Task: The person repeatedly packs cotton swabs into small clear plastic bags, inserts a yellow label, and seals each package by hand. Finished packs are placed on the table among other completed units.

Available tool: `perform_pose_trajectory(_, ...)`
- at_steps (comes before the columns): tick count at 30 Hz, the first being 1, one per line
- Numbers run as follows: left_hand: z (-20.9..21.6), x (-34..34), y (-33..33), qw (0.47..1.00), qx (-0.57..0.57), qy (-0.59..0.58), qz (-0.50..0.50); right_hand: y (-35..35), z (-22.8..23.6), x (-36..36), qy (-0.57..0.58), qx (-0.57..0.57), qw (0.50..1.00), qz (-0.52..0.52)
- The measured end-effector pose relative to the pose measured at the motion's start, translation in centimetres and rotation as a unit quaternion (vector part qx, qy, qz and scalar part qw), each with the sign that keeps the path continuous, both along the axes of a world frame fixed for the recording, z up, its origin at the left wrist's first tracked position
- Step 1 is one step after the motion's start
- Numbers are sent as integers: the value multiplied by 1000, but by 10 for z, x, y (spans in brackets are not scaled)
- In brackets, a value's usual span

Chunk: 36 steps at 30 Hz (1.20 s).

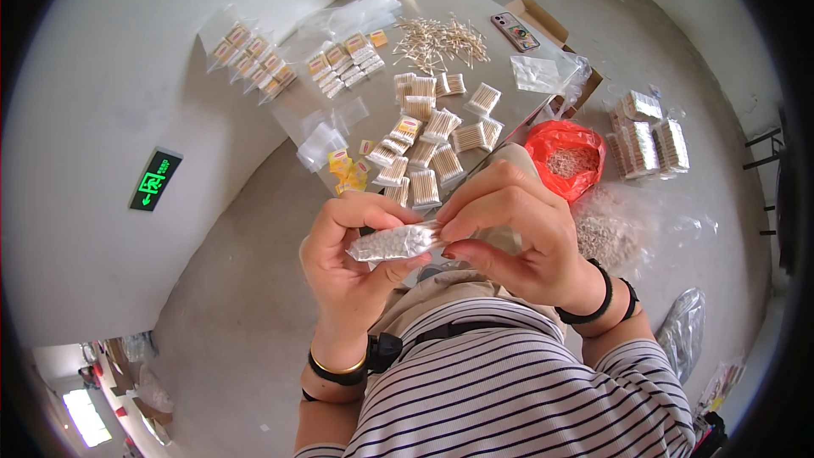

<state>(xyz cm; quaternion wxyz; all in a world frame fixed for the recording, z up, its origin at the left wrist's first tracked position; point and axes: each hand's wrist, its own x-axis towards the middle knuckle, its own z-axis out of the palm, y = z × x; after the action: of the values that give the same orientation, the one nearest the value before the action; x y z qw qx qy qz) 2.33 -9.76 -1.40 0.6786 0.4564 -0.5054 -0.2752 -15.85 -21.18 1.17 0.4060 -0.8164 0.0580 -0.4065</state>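
Between my two hands, in front of my waist, is a clear bag of cotton swabs [390, 243], its white tips packed toward the left. My left hand [349, 246] grips the bag's body between thumb and fingers. At its right end, my right hand [519, 225] pinches the bag's plastic between thumb and fingertips. Just beyond my hands, several small bags of swabs [424, 189] lie on the grey table [326, 114]. Some carry a yellow and red card. Small yellow cards [343, 167] lie loose at the table's near left.
Loose swabs [441, 41] are heaped at the table's far end, near a phone [515, 31]. Packed bundles [343, 64] and clear plastic bags [360, 13] lie at the far left. On the right floor are a red bag of swabs [568, 157], a clear sack [610, 229] and stacked packs [640, 140].
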Motion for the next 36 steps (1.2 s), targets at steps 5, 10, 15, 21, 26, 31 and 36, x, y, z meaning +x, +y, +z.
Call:
perform_pose_trajectory(5,1,-4,1,1000,-1,18,8,2,2,3,10,9,1000,-17)
perform_pose_trajectory(10,0,-8,0,999,-18,-13,35,5,-10,7,-3,41,999,-28)
perform_pose_trajectory(15,0,-12,1,998,-33,-45,42,6,-10,7,-3,75,997,-18)
perform_pose_trajectory(21,2,-20,4,998,-13,-5,59,14,-14,10,-10,115,993,-31)
perform_pose_trajectory(26,-2,-19,6,998,-4,50,23,17,-23,11,-36,187,982,3)
perform_pose_trajectory(31,0,-4,4,995,-28,-90,38,8,-21,5,-19,200,978,52)
perform_pose_trajectory(36,1,-1,3,988,-48,-145,37,4,-9,4,-6,148,988,52)
